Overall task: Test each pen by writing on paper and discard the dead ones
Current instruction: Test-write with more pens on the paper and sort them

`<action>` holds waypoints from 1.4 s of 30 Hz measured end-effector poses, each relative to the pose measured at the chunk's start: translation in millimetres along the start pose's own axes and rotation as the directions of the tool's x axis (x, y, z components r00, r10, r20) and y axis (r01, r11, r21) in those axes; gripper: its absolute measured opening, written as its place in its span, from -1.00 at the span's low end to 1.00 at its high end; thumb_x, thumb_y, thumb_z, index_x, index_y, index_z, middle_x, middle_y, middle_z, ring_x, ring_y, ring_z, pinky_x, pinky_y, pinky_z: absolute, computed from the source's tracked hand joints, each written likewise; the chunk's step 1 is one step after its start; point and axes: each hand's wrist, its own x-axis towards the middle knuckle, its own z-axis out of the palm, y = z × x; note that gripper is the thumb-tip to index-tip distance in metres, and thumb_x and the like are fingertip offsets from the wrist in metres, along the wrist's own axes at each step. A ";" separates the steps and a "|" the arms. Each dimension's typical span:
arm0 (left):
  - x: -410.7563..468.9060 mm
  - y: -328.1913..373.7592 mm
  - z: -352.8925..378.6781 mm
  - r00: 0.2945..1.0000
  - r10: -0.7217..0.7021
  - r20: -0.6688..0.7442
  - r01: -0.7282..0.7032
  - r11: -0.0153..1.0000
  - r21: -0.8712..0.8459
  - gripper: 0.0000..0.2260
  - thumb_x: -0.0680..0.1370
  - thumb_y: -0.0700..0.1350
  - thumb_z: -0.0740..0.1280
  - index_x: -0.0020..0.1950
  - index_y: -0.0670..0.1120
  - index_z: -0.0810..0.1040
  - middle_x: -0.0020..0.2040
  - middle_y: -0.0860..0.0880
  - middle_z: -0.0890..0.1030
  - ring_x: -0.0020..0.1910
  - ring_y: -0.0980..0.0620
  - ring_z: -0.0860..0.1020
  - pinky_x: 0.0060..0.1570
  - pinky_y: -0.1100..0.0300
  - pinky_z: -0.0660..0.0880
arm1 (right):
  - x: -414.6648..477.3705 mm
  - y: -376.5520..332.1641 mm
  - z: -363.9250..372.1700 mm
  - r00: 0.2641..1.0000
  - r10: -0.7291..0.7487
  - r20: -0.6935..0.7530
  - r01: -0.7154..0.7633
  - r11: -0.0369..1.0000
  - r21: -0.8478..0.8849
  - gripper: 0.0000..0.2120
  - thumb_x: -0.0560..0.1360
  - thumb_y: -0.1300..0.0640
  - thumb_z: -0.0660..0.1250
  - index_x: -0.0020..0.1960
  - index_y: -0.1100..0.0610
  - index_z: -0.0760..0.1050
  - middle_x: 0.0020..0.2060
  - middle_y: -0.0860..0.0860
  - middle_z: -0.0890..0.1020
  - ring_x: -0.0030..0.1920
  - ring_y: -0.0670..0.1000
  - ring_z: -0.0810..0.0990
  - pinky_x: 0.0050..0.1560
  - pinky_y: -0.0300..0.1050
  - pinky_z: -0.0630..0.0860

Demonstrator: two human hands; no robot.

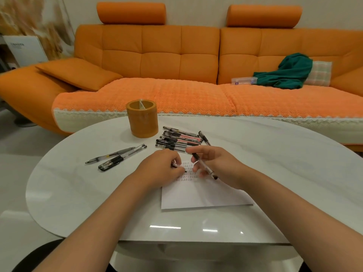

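1. Centre of frame: my left hand [164, 167] pinches a small pen part [177, 166] (likely a cap) over the paper [198, 195].
2. My right hand [213, 163] grips the pen [205, 166], tip pointing lower right, off the sheet.
3. Untested pile [179, 140] just above my hands; three sorted pens [115, 157] at left; holder [142, 118] behind.
4. Risk: my sleeveless forearms crowd the sheet, so a nudge could mix the two groups and lose the sorting.
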 end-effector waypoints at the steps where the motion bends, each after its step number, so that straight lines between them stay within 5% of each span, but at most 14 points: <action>1: 0.8 -0.1 0.5 1.000 -0.002 0.008 0.002 1.000 -0.002 -0.79 0.51 0.20 0.39 0.05 0.14 0.54 -0.02 0.16 0.52 -0.04 0.15 0.49 -0.03 0.12 0.53 | -0.3 2.1 1.7 1.000 -0.021 0.001 0.021 0.999 -0.035 -0.64 0.58 0.43 0.23 0.24 0.11 0.57 -0.15 0.16 0.56 -0.20 0.09 0.60 -0.22 0.00 0.53; 3: 2.7 -0.7 0.0 0.999 -0.017 0.031 0.018 0.999 -0.027 -0.74 0.48 0.23 0.42 0.06 0.15 0.54 -0.03 0.16 0.53 -0.06 0.15 0.50 -0.06 0.13 0.53 | -0.6 4.0 5.3 0.998 -0.036 -0.043 0.033 0.998 -0.058 -0.86 0.61 0.19 0.31 0.15 0.14 0.57 -0.25 0.15 0.53 -0.32 0.04 0.54 -0.37 -0.05 0.43; 5: 4.9 -2.3 -1.2 0.997 -0.036 0.062 0.040 0.998 -0.058 -0.73 0.47 0.21 0.45 0.07 0.15 0.54 -0.04 0.15 0.54 -0.08 0.16 0.51 -0.08 0.16 0.51 | -0.3 5.1 8.6 0.995 -0.025 -0.094 0.021 0.999 -0.051 -0.83 0.64 0.14 0.23 0.00 0.17 0.57 -0.30 0.11 0.51 -0.39 0.04 0.50 -0.47 -0.14 0.28; 10: 9.7 -5.1 -1.3 0.992 -0.064 0.110 0.075 0.993 -0.096 -0.72 0.44 0.21 0.48 0.07 0.16 0.54 -0.03 0.15 0.55 -0.08 0.18 0.52 -0.13 0.19 0.48 | -6.5 5.0 12.1 0.994 -0.024 -0.105 0.009 0.989 -0.148 -0.83 0.51 0.40 0.23 -0.01 0.28 0.57 -0.30 0.19 0.64 -0.41 0.07 0.59 -0.54 -0.26 0.33; 14: 11.6 -6.3 -1.4 0.990 -0.072 0.122 0.085 0.992 -0.097 -0.72 0.44 0.22 0.48 0.06 0.18 0.53 -0.04 0.17 0.54 -0.08 0.18 0.52 -0.16 0.20 0.46 | -10.0 2.8 11.2 0.994 -0.036 -0.101 0.010 0.969 -0.249 -0.93 0.46 0.45 0.31 -0.13 0.32 0.51 -0.45 0.21 0.57 -0.58 -0.06 0.47 -0.53 -0.28 0.34; 22: 11.7 -1.1 -0.8 0.992 -0.069 0.109 0.074 0.996 -0.043 -0.61 0.36 0.31 0.48 0.06 0.17 0.50 -0.03 0.15 0.52 -0.06 0.13 0.51 -0.18 0.17 0.44 | -8.3 10.8 9.3 0.995 -0.072 -0.068 0.048 0.952 -0.302 -0.78 0.44 0.42 0.33 -0.28 0.19 0.41 -0.51 0.15 0.50 -0.52 0.07 0.43 -0.51 -0.19 0.35; 30: 13.2 -2.2 -0.2 0.987 -0.084 0.135 0.093 0.994 -0.059 -0.59 0.36 0.30 0.49 0.08 0.16 0.49 -0.01 0.13 0.51 -0.02 0.09 0.50 -0.14 0.16 0.46 | -4.9 16.5 8.6 0.992 -0.107 -0.073 0.071 0.921 -0.384 -0.76 0.45 0.37 0.37 -0.31 0.14 0.43 -0.52 -0.04 0.52 -0.50 -0.03 0.44 -0.48 -0.20 0.36; 36: 13.7 -2.2 0.1 0.984 -0.092 0.152 0.103 0.992 -0.069 -0.59 0.37 0.30 0.49 0.08 0.16 0.48 0.01 0.12 0.50 0.00 0.08 0.50 -0.14 0.14 0.45 | -4.1 15.9 9.6 0.991 -0.118 -0.068 0.075 0.892 -0.446 -0.83 0.45 0.36 0.40 -0.25 0.31 0.42 -0.42 0.09 0.57 -0.48 -0.07 0.52 -0.46 -0.21 0.42; 42: 13.9 -2.6 0.3 0.982 -0.099 0.159 0.111 0.991 -0.070 -0.59 0.37 0.29 0.50 0.09 0.16 0.48 0.02 0.12 0.50 0.01 0.08 0.49 -0.15 0.16 0.43 | -3.0 18.6 10.0 0.987 -0.144 -0.071 0.096 0.884 -0.457 -0.79 0.43 0.36 0.40 -0.28 0.27 0.38 -0.43 0.10 0.53 -0.43 0.01 0.51 -0.41 -0.14 0.41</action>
